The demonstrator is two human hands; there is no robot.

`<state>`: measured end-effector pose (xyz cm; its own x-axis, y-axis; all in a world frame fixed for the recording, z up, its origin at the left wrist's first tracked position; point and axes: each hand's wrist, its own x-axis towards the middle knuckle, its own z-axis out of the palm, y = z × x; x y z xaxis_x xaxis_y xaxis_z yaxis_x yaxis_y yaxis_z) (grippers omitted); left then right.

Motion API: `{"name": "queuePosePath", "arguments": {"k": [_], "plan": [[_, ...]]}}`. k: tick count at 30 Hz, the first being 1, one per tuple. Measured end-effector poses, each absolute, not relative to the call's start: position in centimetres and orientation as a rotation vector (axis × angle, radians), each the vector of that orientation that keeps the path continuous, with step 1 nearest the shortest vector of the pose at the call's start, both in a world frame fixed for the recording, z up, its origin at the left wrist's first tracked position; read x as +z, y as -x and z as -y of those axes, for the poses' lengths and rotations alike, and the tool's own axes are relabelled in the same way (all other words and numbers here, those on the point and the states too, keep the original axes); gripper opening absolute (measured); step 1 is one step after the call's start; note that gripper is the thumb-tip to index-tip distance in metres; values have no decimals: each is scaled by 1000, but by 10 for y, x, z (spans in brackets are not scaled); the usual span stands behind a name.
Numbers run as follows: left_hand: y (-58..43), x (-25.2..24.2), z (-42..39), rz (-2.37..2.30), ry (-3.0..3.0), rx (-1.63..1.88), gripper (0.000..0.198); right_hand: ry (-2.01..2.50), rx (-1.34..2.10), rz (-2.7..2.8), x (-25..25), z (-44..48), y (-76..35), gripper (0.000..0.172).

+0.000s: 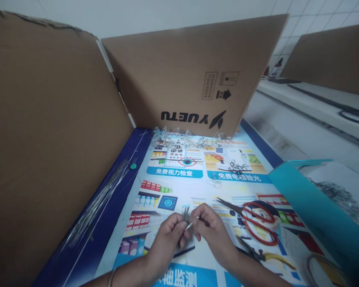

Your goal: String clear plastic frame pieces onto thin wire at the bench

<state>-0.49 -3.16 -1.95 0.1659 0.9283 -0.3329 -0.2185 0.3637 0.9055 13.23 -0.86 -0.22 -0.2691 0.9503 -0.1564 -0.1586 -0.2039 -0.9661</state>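
My left hand (169,239) is closed, thumb against fingers, on a small bundle of short metal wires (186,213) whose ends stick up above the fingertips. Close beside it, my right hand (209,227) pinches with thumb and forefinger at the bundle, where a thin pale piece of wire (190,224) crosses between the two hands. The fingers hide how the pieces join. To the right lie scissors with red handles (260,223), blades pointing left. Below them are pliers with yellow handles (266,255), partly hidden by my right forearm.
Long straight wires (101,199) lie along the left edge. Cardboard panels (179,79) stand at the left and back. Bent wire pieces (188,137) line the back panel's foot, with dark wire loops (237,166) nearer. A teal box (311,199) holds a wire pile; a wire coil (323,271) lies lower right.
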Motion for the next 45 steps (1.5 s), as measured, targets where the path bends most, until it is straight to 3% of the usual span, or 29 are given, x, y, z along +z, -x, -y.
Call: {"name": "queuePosePath", "arguments": {"k": [45], "plan": [[5,-16,33,-1054,-902,924,29,1106,1635,1153,-1,8,-133,21]]}}
